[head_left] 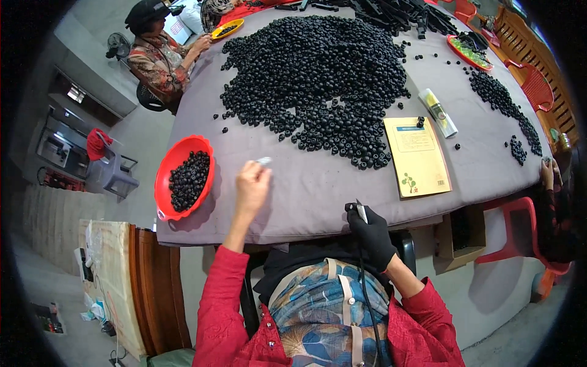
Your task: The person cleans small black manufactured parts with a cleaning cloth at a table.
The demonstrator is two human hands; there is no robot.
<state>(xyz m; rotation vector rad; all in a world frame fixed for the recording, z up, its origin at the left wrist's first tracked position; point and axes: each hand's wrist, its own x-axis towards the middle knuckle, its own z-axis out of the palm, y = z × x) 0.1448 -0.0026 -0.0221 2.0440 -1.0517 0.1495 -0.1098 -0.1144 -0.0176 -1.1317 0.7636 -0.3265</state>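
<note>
My bare left hand (252, 186) is raised over the grey cloth, its fingers pinched together. A small whitish bit (264, 161) shows at the fingertips; whether it is held or wrapped round a finger I cannot tell. On my right hand (371, 235) is a black glove, closed round a slim corded tool (362, 214) with a pointed metal tip and a pale side. The tool's black cord (367, 300) runs down over my apron. Left of my left hand stands a red plastic basket (161, 183) holding small round black parts (191, 181) with holes.
A large heap of black parts (318, 79) covers the middle of the cloth-covered table (299, 211). To its right lie a yellow booklet (419, 159) and a whitish roll (438, 113). A co-worker (162, 58) sits at far left; another person's hands (550, 173) are at right.
</note>
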